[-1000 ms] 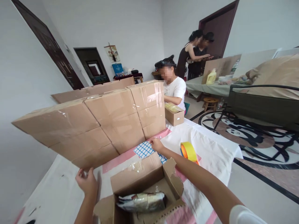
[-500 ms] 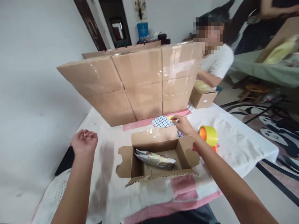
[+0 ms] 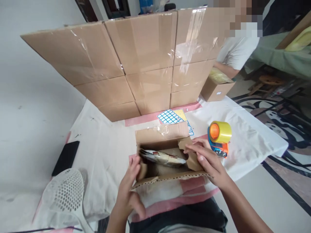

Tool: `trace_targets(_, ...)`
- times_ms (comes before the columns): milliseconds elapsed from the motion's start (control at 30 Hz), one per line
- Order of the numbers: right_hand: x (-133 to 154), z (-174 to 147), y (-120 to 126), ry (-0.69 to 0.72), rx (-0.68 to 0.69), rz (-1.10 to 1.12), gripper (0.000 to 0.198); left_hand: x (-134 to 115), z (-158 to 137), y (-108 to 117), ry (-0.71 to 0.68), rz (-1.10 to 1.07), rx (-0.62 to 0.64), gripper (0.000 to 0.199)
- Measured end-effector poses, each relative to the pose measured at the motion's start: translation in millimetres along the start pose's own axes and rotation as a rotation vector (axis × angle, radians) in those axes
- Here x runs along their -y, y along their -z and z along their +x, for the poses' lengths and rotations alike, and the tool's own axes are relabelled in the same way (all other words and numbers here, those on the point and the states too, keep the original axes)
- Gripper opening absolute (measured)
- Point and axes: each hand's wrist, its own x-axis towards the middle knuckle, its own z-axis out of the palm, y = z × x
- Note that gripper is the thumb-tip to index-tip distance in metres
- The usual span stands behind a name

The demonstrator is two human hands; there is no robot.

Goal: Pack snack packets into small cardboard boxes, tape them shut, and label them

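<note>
An uncovered cardboard box stands before me on the cloth-covered table, its far flap folded outward. Inside lies a flattish wrapped packet with a shiny surface. My left hand rests against the left side flap, fingers stretched and thumb spread apart, the flap tilted inward. At the other end, my right hand presses on the notched right side flap with fingers extended, and that flap leans in over the opening too. Neither hand touches the packet.
A wall of taped cartons stands behind. Label sheets lie beyond the box; a yellow tape roll on a dispenser sits right. At left are a black flat object and a white perforated scoop. Another person sits behind an open carton.
My left hand has come from the left, unclenched, to the box's left flap. My right hand has drawn back from the label sheets to the right flap. Both side flaps now tilt inward.
</note>
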Motion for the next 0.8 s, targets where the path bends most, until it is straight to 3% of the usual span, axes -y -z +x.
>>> trace_targets(100,-3.1,0.6,-3.3,0.016,-0.067,0.073,0.051,-9.7,22.0,-3.4,-0.054,0.069,0.034,0.061)
trace_targets(167,-8.3,-3.5,-7.0,0.014,-0.113,0.145,0.064,-17.7,32.6,-10.9,0.012,0.013,-0.111,0.043)
trace_targets(267,-12.4,-10.0,-13.9,-0.040,-0.150,0.237,0.081,-26.8,40.5,-22.0,0.193,-0.067,-0.365,0.061)
trace_targets(333,-11.2,-11.5,-16.3,-0.051,-0.128,0.258,0.081,-29.6,42.0,-25.1,0.274,-0.085,-0.415,0.065)
trace_targets(600,-3.1,-3.5,-1.5,0.056,0.015,0.031,0.048,-20.2,25.4,-18.4,0.366,-0.089,-0.272,0.049)
trace_targets(700,-1.1,-2.0,-3.0,0.028,0.003,0.026,0.039,-18.2,21.3,-20.5,0.372,-0.015,-0.246,0.050)
trace_targets(800,-3.3,-4.2,-11.4,-0.077,-0.073,0.100,0.046,-19.5,21.5,-25.5,0.376,0.073,-0.270,0.050)
